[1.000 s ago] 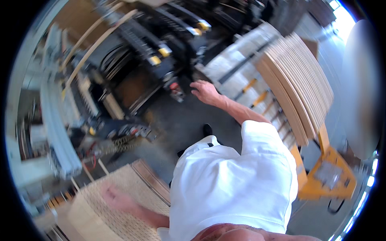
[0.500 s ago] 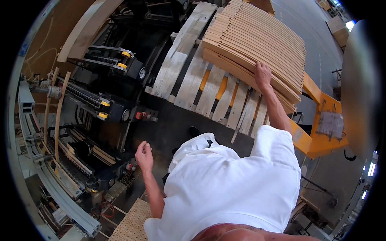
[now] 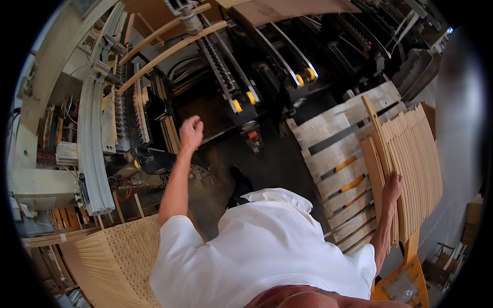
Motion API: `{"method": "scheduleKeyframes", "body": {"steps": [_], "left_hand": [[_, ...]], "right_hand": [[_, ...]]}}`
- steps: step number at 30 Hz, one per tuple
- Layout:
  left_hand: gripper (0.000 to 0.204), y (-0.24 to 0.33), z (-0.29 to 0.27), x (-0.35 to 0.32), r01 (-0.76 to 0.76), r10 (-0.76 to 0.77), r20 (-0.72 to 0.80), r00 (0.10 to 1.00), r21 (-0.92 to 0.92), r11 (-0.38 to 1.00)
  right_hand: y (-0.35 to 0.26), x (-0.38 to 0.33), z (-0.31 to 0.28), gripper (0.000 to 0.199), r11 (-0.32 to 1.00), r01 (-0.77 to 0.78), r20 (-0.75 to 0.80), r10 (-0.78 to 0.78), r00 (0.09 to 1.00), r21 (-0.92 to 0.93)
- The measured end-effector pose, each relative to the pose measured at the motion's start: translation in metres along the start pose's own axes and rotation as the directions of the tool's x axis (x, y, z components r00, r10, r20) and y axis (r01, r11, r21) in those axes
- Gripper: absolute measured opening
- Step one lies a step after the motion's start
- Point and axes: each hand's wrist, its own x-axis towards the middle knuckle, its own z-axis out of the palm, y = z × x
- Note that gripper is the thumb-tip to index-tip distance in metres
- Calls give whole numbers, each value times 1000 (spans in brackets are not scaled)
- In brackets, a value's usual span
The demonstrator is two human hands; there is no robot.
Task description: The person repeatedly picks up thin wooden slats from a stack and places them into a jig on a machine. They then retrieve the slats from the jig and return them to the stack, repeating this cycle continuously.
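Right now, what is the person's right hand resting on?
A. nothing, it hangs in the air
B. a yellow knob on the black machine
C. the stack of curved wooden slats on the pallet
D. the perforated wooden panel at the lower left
C: the right hand lies on the edge of the stack of curved wooden slats that sits on the pallet, while the left hand is raised as a fist in the air.

slats (image 3: 411, 169): pale bare wood, matt | pallet (image 3: 334, 154): rough wood | machine rail (image 3: 95, 149): grey metal
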Motion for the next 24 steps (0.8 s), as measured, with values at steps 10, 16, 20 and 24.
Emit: {"method": "scheduleKeyframes", "body": {"steps": [10, 16, 20, 24], "left_hand": [[68, -82, -66, 295, 131, -176, 50, 983, 473, 871], [79, -114, -68, 348, 29, -131, 143, 981, 561, 827], [38, -109, -73, 303, -230, 217, 79, 973, 410, 883], [25, -55, -74, 188, -246, 206, 189, 960, 224, 943]], "right_hand": [[-320, 33, -64, 41, 878, 226, 28, -262, 965, 422], [-448, 75, -64, 38, 806, 433, 28, -484, 874, 404], [-523, 111, -46, 40, 691, 568, 25, -644, 764, 447], [-611, 148, -3, 39, 496, 711, -70, -795, 603, 498]]}}
